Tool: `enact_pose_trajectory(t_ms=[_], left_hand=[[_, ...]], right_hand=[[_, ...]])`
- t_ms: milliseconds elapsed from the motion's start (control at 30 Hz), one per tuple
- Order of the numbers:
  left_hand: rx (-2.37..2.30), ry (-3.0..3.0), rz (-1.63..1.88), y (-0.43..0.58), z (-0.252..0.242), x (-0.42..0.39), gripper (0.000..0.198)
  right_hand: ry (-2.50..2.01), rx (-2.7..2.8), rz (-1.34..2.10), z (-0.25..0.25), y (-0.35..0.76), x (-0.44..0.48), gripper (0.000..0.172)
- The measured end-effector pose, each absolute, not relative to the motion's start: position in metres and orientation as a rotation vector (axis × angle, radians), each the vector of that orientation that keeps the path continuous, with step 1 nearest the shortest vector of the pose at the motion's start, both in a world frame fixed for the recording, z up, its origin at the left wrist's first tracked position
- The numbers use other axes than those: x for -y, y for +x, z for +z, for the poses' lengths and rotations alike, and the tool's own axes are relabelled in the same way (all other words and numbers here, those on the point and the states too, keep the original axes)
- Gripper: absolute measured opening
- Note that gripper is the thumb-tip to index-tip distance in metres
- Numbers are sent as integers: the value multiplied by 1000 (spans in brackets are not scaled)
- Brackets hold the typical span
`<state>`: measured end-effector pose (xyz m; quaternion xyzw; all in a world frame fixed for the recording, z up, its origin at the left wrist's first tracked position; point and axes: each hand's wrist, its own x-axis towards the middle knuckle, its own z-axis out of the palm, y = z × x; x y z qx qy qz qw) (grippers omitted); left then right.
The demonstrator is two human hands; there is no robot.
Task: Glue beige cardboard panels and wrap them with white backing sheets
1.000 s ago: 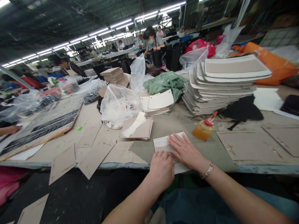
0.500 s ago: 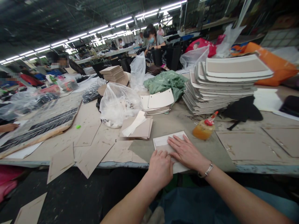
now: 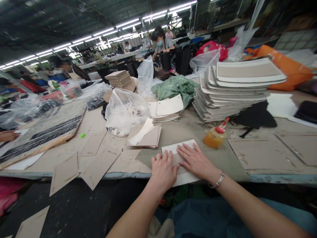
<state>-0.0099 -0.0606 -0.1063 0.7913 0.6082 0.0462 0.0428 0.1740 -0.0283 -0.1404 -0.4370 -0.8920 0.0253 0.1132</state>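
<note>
A grey board with a white strip and border (image 3: pixel 184 178) lies at the table's front edge. My left hand (image 3: pixel 163 169) rests on its left side, fingers extended, a ring on one finger. On the right part of the board my right hand (image 3: pixel 196 160) lies flat with fingers spread, a bracelet at the wrist. Neither hand is wrapped round anything. Just right of the board is a glue bottle (image 3: pixel 215 138) with yellow contents and a red cap. To the left, white strips (image 3: pixel 141 133) lie on a small stack of grey boards (image 3: pixel 152 138).
Curved white-edged boards (image 3: pixel 232 96) form a tall stack at the back right. Clear plastic bags (image 3: pixel 123 110) and a green bag (image 3: pixel 175 87) lie behind. Loose boards (image 3: pixel 64 173) overhang the left front edge. A person's hand (image 3: pixel 8 136) shows at far left.
My left hand has shifted slightly left, and its bent fingers have straightened out over the board. My right hand has stayed almost in place.
</note>
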Motion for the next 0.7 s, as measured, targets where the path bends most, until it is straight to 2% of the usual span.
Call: enact_pose_trajectory(t_ms=[433, 700], left_hand=[[-1853, 2465, 15, -9, -108, 58, 51], [-1849, 2469, -67, -12, -106, 57, 50]], right_hand=[[-1313, 2609, 119, -141, 175, 29, 53], [-1487, 2501, -24, -141, 181, 36, 59]])
